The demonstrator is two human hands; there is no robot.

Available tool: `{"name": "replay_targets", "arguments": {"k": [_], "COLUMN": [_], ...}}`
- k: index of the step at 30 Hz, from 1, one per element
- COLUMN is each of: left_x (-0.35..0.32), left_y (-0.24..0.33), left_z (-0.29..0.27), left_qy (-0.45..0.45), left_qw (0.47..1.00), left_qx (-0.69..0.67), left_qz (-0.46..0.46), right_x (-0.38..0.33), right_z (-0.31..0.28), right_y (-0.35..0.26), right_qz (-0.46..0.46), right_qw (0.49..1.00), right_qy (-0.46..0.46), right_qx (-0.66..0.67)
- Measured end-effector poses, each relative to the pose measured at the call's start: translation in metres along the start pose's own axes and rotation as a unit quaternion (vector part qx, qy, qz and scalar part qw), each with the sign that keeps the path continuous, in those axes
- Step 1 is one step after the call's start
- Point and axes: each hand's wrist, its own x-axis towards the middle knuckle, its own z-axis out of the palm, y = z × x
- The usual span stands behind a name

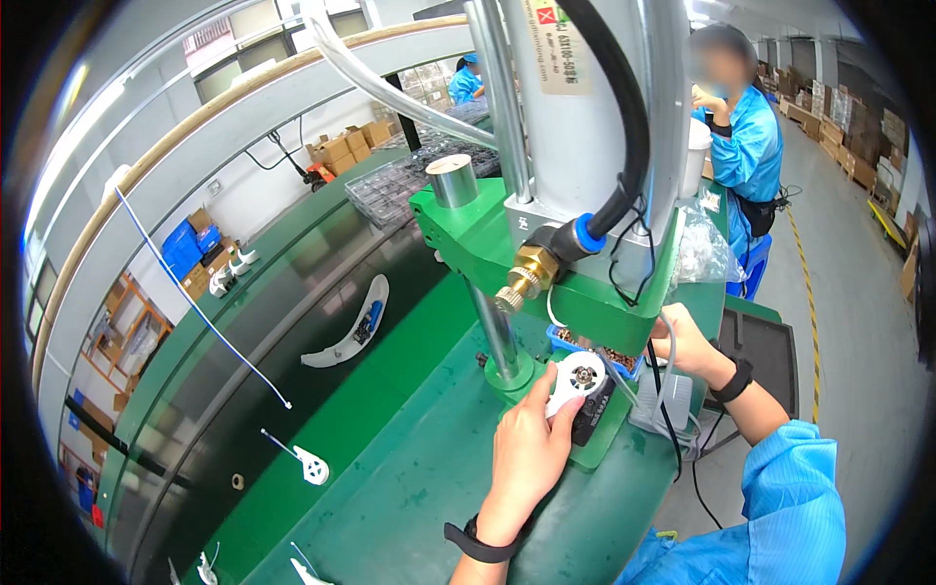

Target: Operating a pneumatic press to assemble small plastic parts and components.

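Observation:
My left hand (526,444) grips a white plastic housing (564,395) with a round, dark-slotted wheel in its head, between thumb and fingers. It sits over the black block (591,421) on the base of a green bench press (546,249). My right hand (690,349) is beside a blue tray (624,366) of small brass-coloured parts, right of the press. Its fingers are bent together, with the tips partly hidden behind cables, so whatever they hold does not show. Both wrists wear black bands.
White housings (312,468) with wires lie on the green conveyor belt (390,390), with a curved white shell (356,327) farther along. A grey box (663,402) and loose cables sit by my right forearm. Another person (746,146) in blue is at the far right.

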Motion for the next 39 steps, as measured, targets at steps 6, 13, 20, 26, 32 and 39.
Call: {"name": "replay_targets", "arguments": {"k": [6,13,20,26,32,39], "left_x": [-0.001,-0.004,-0.003,-0.001,-0.01,-0.011], "left_y": [-0.001,0.002,0.004,0.008,0.003,-0.001], "left_z": [-0.004,-0.004,-0.002,0.002,-0.01,-0.009], "left_qy": [-0.025,-0.016,-0.016,-0.014,0.0,0.009], "left_qw": [0.999,1.0,1.0,1.0,1.0,1.0], "left_qx": [-0.018,-0.016,-0.006,0.006,0.02,0.013], "left_qz": [-0.03,-0.013,-0.012,-0.009,-0.016,-0.001], "right_x": [0.024,0.035,0.03,0.027,-0.016,-0.037], "right_z": [0.023,0.02,0.019,0.007,0.006,0.019], "right_y": [-0.012,0.014,0.003,0.014,0.049,0.07], "right_qz": [-0.005,-0.095,-0.058,-0.239,-0.117,-0.15], "right_qw": [0.988,0.963,0.955,0.909,0.907,0.897], "right_qy": [-0.125,-0.211,-0.203,-0.2,0.048,0.175], "right_qx": [-0.089,-0.136,-0.209,-0.275,-0.402,-0.377]}}
